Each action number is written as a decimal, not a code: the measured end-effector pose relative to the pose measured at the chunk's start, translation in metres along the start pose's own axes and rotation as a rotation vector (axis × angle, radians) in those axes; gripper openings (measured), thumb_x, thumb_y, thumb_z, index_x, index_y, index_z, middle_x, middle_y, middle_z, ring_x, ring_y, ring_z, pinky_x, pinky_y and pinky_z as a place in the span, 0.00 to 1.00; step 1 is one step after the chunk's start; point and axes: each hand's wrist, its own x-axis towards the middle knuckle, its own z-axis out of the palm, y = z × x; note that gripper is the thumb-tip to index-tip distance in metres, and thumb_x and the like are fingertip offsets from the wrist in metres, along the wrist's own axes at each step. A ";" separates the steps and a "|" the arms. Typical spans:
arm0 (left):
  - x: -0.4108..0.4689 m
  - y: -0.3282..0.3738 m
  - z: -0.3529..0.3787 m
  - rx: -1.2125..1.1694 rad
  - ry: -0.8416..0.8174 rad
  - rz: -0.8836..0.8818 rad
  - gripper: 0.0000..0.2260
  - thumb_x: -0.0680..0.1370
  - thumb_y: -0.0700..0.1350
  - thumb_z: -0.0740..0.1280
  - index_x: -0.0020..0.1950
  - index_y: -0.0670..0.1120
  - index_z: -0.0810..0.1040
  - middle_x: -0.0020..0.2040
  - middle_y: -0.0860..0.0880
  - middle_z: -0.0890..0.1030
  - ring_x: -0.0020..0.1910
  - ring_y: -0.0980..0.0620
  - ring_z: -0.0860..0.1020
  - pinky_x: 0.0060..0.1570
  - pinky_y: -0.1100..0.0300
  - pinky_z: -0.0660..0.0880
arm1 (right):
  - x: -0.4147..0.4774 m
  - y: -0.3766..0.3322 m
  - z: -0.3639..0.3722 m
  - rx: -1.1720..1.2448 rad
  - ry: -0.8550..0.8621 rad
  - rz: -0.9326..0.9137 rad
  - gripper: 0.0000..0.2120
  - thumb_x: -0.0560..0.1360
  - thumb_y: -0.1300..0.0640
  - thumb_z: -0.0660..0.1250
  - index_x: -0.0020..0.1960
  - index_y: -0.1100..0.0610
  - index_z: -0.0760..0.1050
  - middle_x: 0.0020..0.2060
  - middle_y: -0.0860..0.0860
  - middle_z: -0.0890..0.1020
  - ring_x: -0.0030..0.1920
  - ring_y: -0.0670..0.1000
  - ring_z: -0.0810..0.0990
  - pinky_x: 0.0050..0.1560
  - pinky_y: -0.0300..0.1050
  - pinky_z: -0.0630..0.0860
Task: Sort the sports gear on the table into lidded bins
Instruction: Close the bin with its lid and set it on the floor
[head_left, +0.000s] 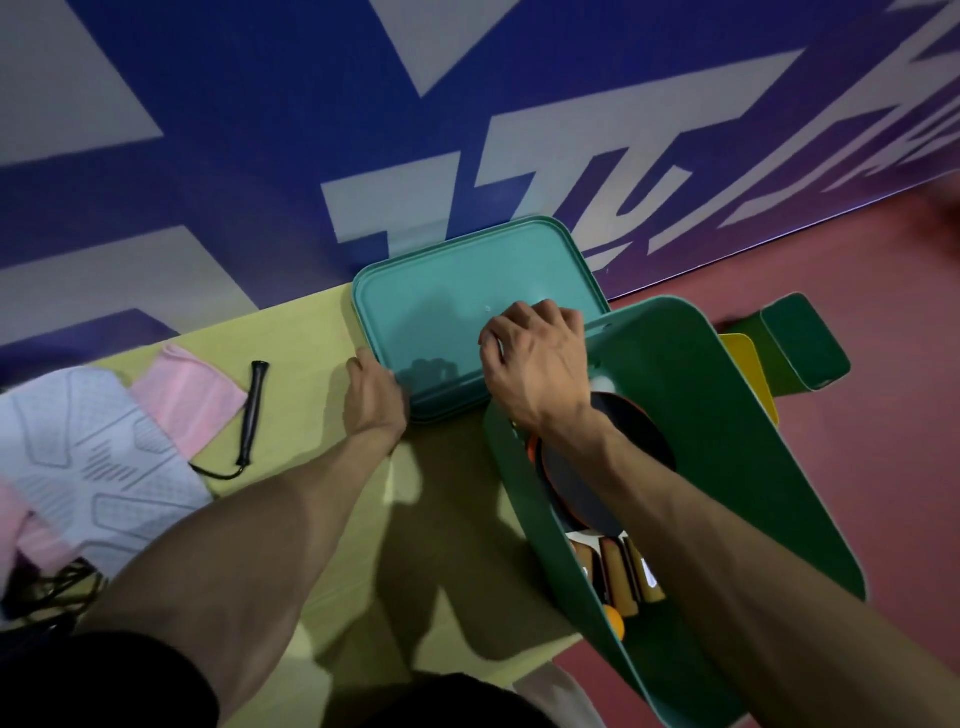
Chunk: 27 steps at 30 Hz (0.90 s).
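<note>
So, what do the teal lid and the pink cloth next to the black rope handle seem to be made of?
The teal lid looks like moulded plastic, smooth and semi-matt: it has rounded corners, a raised rim and a soft sheen. The pink cloth seems to be a soft textile, matt, with fine ribbing and limp edges; the fibre I cannot tell.

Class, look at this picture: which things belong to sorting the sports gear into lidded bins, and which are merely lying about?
Belongs: teal bin, held by left hand and right hand; green bin with paddles and orange ball; jump rope; pink cloth; white cloth.
Lying about: dark green box and yellow piece beyond the table.
</note>
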 end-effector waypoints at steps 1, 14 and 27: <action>-0.002 0.000 -0.003 0.035 0.005 0.003 0.12 0.80 0.40 0.58 0.63 0.40 0.67 0.59 0.40 0.72 0.53 0.38 0.74 0.48 0.48 0.70 | 0.000 0.000 0.000 0.008 -0.001 -0.004 0.17 0.77 0.49 0.53 0.40 0.52 0.79 0.41 0.47 0.79 0.44 0.51 0.72 0.49 0.46 0.58; -0.016 0.007 -0.020 0.042 0.140 0.007 0.11 0.81 0.40 0.57 0.56 0.38 0.75 0.58 0.39 0.72 0.52 0.38 0.75 0.51 0.50 0.72 | 0.004 0.003 0.002 0.004 -0.014 -0.037 0.24 0.74 0.47 0.46 0.43 0.53 0.80 0.42 0.49 0.80 0.44 0.52 0.73 0.48 0.47 0.59; -0.027 0.012 -0.021 -0.017 0.220 -0.043 0.11 0.80 0.38 0.57 0.59 0.38 0.73 0.56 0.37 0.78 0.53 0.38 0.76 0.49 0.49 0.72 | 0.003 0.008 0.007 0.003 -0.003 -0.082 0.26 0.75 0.46 0.44 0.44 0.53 0.79 0.42 0.49 0.80 0.44 0.52 0.73 0.46 0.46 0.54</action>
